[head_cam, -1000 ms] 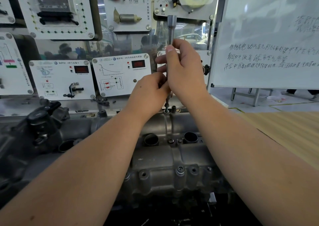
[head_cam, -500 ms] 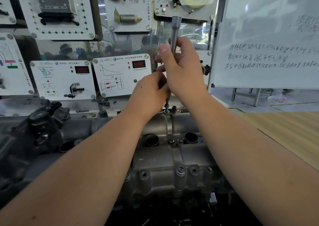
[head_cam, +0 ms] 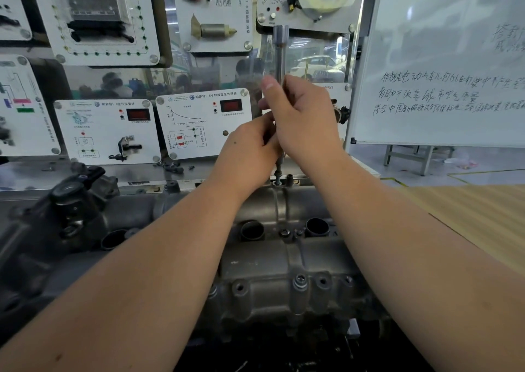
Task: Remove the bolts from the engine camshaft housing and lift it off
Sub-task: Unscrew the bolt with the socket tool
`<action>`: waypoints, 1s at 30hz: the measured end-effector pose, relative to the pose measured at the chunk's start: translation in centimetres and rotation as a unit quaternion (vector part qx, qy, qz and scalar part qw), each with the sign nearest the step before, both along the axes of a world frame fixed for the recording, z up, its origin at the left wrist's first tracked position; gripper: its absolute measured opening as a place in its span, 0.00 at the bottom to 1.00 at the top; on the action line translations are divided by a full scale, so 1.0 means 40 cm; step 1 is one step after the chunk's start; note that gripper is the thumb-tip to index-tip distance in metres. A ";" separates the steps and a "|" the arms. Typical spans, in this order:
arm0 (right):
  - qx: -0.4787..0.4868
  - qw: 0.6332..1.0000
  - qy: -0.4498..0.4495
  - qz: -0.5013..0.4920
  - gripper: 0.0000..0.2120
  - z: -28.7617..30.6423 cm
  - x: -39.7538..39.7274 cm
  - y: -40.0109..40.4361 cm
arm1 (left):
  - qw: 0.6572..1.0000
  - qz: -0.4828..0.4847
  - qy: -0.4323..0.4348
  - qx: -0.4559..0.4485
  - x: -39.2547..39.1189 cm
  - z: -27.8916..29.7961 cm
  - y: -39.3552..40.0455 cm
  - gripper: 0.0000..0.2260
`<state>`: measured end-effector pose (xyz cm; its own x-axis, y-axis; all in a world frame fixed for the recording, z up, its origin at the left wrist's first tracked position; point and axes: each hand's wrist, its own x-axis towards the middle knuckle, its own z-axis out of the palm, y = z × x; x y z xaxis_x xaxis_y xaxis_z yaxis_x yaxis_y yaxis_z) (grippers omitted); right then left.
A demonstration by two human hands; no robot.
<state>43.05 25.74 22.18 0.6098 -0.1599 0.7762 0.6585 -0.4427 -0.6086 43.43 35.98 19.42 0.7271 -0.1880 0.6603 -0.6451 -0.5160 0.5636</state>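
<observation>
Steel extension bar (head_cam: 280, 56) stands upright in both hands; right hand (head_cam: 306, 121) has fingers curled round the shaft, left hand (head_cam: 250, 155) pinches it just below, the two touching; both closed on the tool. Directly under the grip the thin lower end of the bar drops to a bolt (head_cam: 277, 182) at the far edge of the camshaft housing (head_cam: 284, 258); tip looks seated on the bolt head, though that spot is too small to be sure. Compared with a second ago the bar sits a touch higher and the right thumb has shifted round the shaft; reads as finger-spinning, so my guess is the bolt is already cracked loose and winding out. Nearer us than the grip, another bolt (head_cam: 284, 233) sits between two round bores, and one more (head_cam: 300, 280) on the near flange; holes either side of that one look empty. Housing itself sits unlifted on the engine, so several fasteners to go. Beyond the grip: white training panels (head_cam: 203, 121); to its right, a whiteboard (head_cam: 443, 59).
</observation>
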 end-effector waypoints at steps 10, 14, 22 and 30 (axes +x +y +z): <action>-0.022 0.999 -0.025 -0.006 0.11 -0.001 -0.006 -0.012 | 1.000 -0.026 0.008 -0.013 -0.011 -0.011 -0.005 0.14; -0.017 1.000 -0.003 0.019 0.16 0.004 -0.007 -0.010 | 1.000 -0.013 -0.012 -0.003 -0.008 -0.006 -0.001 0.11; 0.003 1.000 -0.013 -0.007 0.11 0.000 -0.003 -0.005 | 1.000 0.003 0.004 -0.002 -0.001 -0.003 -0.002 0.06; 0.014 1.000 -0.010 0.019 0.14 -0.003 0.000 -0.005 | 0.999 -0.032 0.015 -0.011 -0.011 -0.010 -0.004 0.16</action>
<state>43.05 25.54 22.05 0.6002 -0.1588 0.7840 0.6871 -0.3995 -0.6069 42.97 35.84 19.03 0.7340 -0.2194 0.6427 -0.6584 -0.4619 0.5943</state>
